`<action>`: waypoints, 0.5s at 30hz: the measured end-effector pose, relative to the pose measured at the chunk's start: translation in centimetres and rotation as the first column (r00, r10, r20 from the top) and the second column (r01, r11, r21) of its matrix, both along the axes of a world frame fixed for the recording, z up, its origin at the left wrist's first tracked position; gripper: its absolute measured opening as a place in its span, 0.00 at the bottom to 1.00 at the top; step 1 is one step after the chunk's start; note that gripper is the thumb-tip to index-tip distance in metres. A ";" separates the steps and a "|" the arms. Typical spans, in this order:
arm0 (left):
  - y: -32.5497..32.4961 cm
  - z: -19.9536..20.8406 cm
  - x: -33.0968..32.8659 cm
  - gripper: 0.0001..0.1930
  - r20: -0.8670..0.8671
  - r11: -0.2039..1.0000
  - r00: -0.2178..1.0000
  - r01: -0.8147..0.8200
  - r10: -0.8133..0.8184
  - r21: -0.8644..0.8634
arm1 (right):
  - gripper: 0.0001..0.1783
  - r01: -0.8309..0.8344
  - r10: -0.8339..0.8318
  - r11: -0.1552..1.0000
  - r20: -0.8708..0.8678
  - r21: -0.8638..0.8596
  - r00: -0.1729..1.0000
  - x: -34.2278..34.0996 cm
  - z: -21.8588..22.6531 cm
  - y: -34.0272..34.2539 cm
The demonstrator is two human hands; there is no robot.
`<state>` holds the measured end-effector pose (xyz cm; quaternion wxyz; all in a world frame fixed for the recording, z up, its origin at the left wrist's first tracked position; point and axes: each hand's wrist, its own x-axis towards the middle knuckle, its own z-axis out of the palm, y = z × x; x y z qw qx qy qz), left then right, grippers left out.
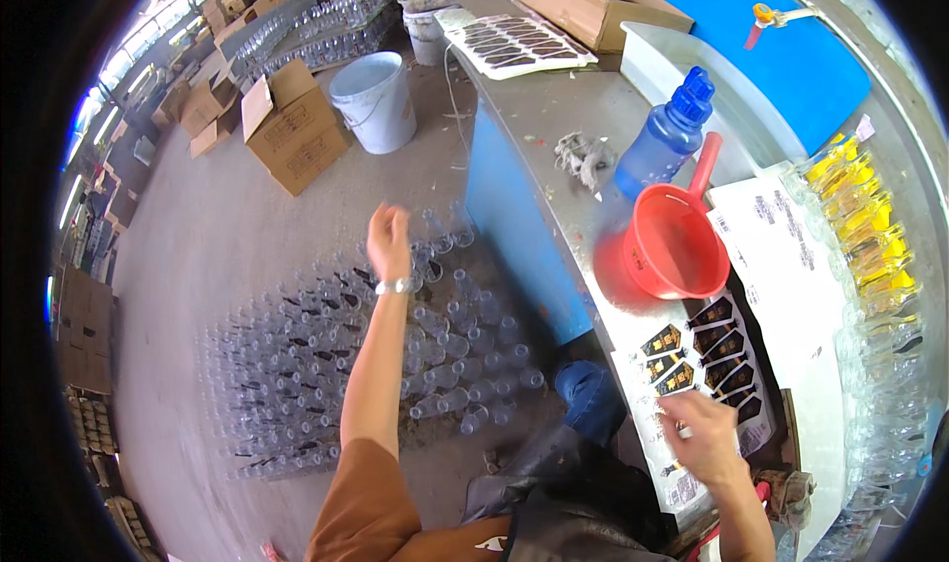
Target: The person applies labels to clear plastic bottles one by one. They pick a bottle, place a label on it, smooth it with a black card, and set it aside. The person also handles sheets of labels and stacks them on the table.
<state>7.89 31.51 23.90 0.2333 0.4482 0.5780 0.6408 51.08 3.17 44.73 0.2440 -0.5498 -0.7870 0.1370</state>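
Observation:
My left hand [388, 244] reaches out over a large group of clear glass bottles [435, 349] standing on the floor, several with dark labels. Its fingers are loosely bent, and I see nothing held in them. Over the bench, my right hand [704, 432] is bent at the lower end of a sheet of dark labels [724, 349]. Thumb and fingers curl toward each other; whatever is between them, if anything, is too small to make out. Parts of the sheet's left side are bare white. Above the labels, a red dipper [682, 241] rests on the bench.
A blue bottle [664, 137] and a white tub [692, 78] stand behind the dipper. Glass bottles with yellow parts [870, 226] line the bench's right side. On the floor are a white bucket [374, 102] and an open carton [294, 132]. Another label sheet [514, 43] lies at the far end.

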 end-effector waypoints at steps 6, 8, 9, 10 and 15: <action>14.4 10.2 12.3 0.27 0.451 0.935 0.836 0.354 -0.312 -0.009 | 0.11 -0.235 0.252 0.961 0.109 -0.142 0.962 -4.2 -4.0 6.7; 19.3 10.0 13.6 0.29 0.568 0.922 0.765 0.385 -0.304 -0.025 | 0.10 -0.233 0.240 0.950 0.011 -0.208 0.971 -4.0 -6.2 8.4; 21.3 10.0 14.3 0.29 0.599 0.922 0.750 0.384 -0.281 -0.049 | 0.09 -0.231 0.228 0.943 -0.038 -0.239 0.973 -3.8 -7.1 9.0; 23.2 9.9 14.7 0.30 0.628 0.921 0.735 0.382 -0.255 -0.073 | 0.09 -0.235 0.220 0.946 -0.092 -0.222 0.971 -3.7 -8.0 9.2; 30.5 8.9 16.0 0.25 0.748 0.936 0.661 0.300 -0.066 -0.182 | 0.11 -0.183 0.089 0.923 -0.273 -0.339 0.958 -2.9 -9.3 11.0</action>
